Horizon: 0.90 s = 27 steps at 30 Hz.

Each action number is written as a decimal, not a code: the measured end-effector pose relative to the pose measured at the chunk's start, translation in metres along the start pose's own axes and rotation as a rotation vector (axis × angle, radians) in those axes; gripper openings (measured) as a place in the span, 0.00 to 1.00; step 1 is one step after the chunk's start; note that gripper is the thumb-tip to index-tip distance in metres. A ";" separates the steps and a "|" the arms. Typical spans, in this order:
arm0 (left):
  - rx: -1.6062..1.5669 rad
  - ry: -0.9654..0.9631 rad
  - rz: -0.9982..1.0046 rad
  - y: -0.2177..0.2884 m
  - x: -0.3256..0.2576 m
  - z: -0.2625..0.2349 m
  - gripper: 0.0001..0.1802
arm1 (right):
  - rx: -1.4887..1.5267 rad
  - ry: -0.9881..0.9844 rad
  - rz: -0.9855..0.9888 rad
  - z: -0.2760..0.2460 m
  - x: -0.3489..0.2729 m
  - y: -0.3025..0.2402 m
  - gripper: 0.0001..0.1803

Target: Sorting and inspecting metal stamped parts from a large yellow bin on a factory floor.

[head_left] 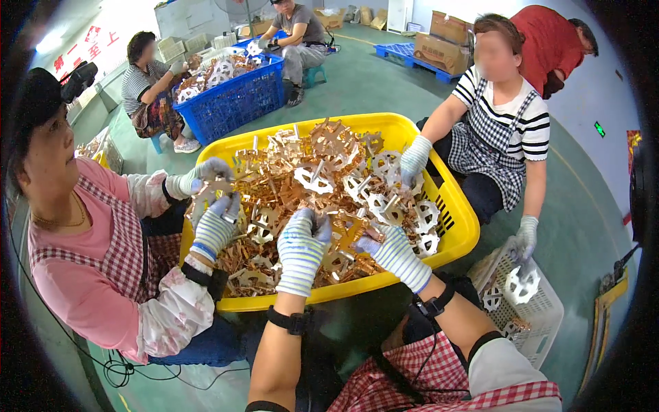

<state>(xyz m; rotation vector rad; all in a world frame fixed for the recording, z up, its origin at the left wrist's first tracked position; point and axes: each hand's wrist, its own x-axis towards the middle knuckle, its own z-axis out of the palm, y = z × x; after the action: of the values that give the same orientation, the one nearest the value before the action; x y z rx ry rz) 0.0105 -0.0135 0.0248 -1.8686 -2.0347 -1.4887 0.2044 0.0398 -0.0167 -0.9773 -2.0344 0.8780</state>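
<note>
Both my hands wear white striped gloves and reach over a yellow plastic tub [329,294] heaped with copper-coloured and silvery stamped metal parts [288,158]. My right hand [401,257] is closed, its fingertips gripping the edge of a copper-coloured metal plate [348,230] with cut-outs. Just left of that plate, my left hand [302,248] has its fingers curled together; what they pinch is mostly hidden behind the glove. Silvery toothed plates [314,180] lie on the heap beyond my hands.
At left a co-worker's gloved hands [216,223] hold a metal part over the tub. Another co-worker [498,127] at right reaches into it, the other hand holding a silvery plate [522,283] over a white crate [542,336]. Behind stands a blue crate [237,103] of parts; cables [123,367] lie lower left.
</note>
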 end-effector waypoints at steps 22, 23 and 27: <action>0.355 -0.162 0.135 0.014 -0.005 -0.005 0.09 | -0.255 -0.178 0.094 0.000 0.003 -0.016 0.22; 0.347 -0.152 0.121 0.014 -0.005 -0.006 0.09 | -0.278 -0.182 0.104 0.002 0.006 -0.012 0.21; -0.607 -0.169 -0.302 0.003 -0.013 0.002 0.12 | 0.240 0.019 0.345 -0.009 0.016 0.018 0.25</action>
<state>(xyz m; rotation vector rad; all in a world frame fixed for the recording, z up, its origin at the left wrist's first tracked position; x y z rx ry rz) 0.0178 -0.0228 0.0186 -1.9775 -2.1864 -2.3166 0.2105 0.0641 -0.0222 -1.2121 -1.7197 1.2560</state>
